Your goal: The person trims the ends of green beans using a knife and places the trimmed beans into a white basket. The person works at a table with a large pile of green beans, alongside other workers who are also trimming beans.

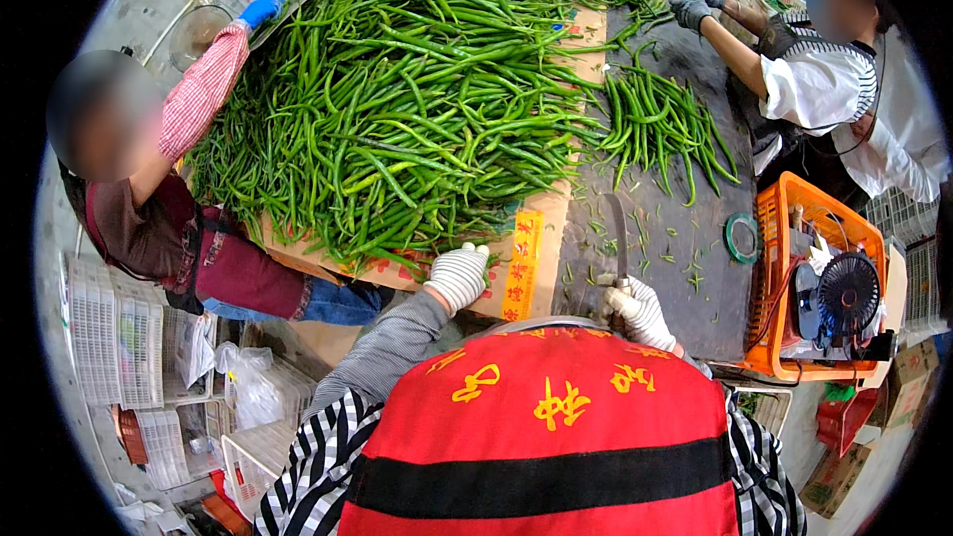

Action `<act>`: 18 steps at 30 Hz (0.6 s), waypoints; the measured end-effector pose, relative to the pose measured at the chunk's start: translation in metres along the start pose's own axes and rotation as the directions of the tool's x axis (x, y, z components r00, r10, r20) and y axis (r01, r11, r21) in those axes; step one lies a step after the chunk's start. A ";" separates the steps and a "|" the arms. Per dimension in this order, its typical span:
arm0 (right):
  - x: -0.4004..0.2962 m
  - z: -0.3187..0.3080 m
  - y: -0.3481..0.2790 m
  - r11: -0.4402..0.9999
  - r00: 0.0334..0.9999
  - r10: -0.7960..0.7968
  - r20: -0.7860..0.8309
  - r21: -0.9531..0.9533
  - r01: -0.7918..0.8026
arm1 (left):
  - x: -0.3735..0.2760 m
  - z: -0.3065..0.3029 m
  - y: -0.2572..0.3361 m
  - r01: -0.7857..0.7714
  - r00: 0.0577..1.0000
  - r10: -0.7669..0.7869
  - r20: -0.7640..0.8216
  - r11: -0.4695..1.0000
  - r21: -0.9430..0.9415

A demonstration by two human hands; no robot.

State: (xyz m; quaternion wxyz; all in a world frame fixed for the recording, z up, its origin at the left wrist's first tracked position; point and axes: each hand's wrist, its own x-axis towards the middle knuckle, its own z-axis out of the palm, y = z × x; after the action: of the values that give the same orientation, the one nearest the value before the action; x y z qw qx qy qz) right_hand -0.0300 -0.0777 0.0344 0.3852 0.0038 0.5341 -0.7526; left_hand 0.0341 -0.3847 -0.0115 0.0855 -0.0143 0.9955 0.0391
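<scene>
My left hand (458,275), in a white striped knit glove, is at the near edge of a large heap of long green chili peppers (417,104). Its fingers are curled, and a bit of green pepper (488,277) shows at their side; how many it holds is hidden. My right hand (639,307), gloved the same way, grips a knife with a curved blade (619,227). The blade points away from me above the dark tabletop (670,268). Flattened cardboard (543,268) with printed tape lies under the heap. To its right rests a smaller sorted bunch of peppers (655,119).
Cut pepper bits (696,275) and a green tape roll (742,238) lie on the tabletop. An orange crate (767,290) with a small black fan (849,294) stands at right. One co-worker's blue-gloved hand (262,11) is far left; another's grey-gloved hands (692,11) hold peppers far right.
</scene>
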 end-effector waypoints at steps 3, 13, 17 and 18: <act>-0.001 0.002 -0.003 0.999 1.000 -0.027 0.002 -0.019 0.027 | 0.013 -0.006 0.002 -0.114 0.993 0.114 0.038 0.993 -0.010; 0.013 0.014 -0.054 0.217 0.754 -0.481 0.447 -0.772 0.597 | 0.044 -0.093 0.057 -0.046 0.931 0.363 -0.040 0.009 -0.999; 0.019 0.014 -0.069 0.054 0.609 -0.548 0.574 -0.702 0.710 | 0.049 -0.104 0.066 -0.055 0.857 0.514 -0.028 0.036 -0.998; 0.022 0.013 -0.070 0.043 0.591 -0.557 0.584 -0.690 0.723 | 0.049 -0.107 0.071 -0.020 0.843 0.538 -0.017 0.000 -1.000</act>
State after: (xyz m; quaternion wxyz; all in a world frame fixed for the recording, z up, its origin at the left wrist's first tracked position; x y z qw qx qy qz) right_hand -0.0809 -0.0918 0.0870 -0.0150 -0.4981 0.7532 -0.4294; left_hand -0.0347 -0.3240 0.0909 0.2309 0.1439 0.6379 0.7204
